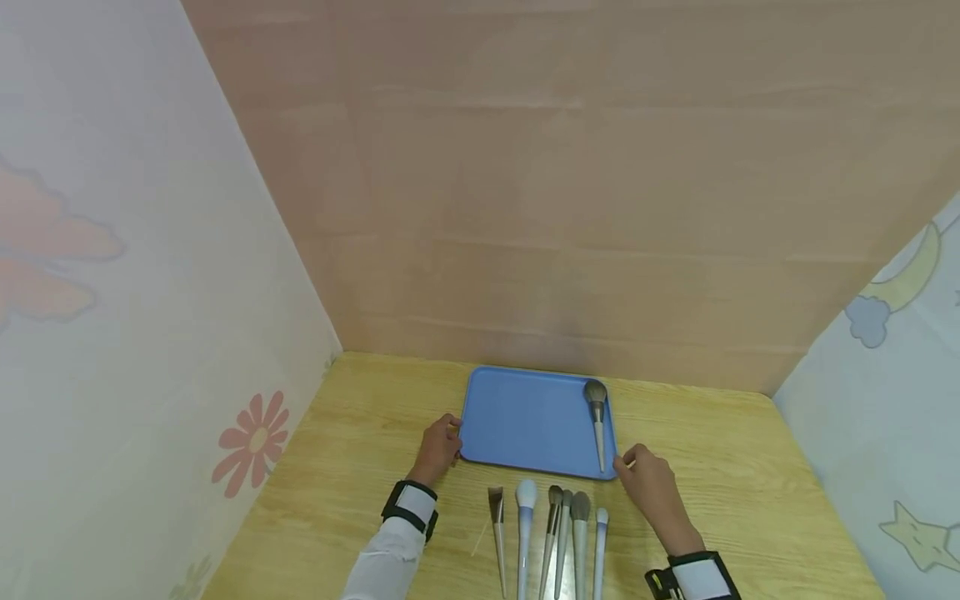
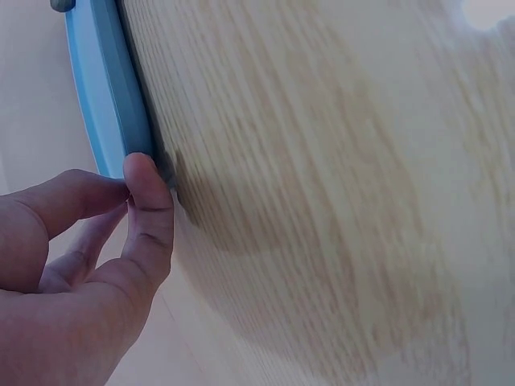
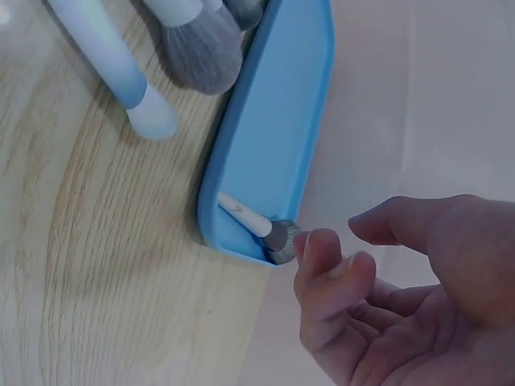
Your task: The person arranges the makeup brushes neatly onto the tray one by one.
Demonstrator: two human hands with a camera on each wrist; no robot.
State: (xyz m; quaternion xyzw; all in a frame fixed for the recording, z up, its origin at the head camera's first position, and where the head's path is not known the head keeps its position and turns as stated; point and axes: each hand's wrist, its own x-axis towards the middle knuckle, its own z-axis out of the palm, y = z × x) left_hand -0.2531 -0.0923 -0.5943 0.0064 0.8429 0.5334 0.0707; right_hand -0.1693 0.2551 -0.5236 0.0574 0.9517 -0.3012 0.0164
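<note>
A blue tray [image 1: 525,421] lies flat at the back of the table, with one makeup brush [image 1: 597,417] along its right side, dark bristles away from me. My left hand [image 1: 437,450] is at the tray's left edge; in the left wrist view its fingertips [image 2: 143,173] pinch the near corner. Beside the front right corner is my right hand [image 1: 651,483]. Its thumb and fingers are apart and loosely bent in the right wrist view, with nothing between them. Nearer to me, several makeup brushes [image 1: 581,521] lie in a row, bristles toward the tray.
The wooden table [image 1: 757,492] ends at a brown paper-like backdrop [image 1: 562,208]. Patterned white panels stand at the left [image 1: 150,333] and right [image 1: 885,400]. The leftmost brush in the row has a flat dark head [image 1: 496,498].
</note>
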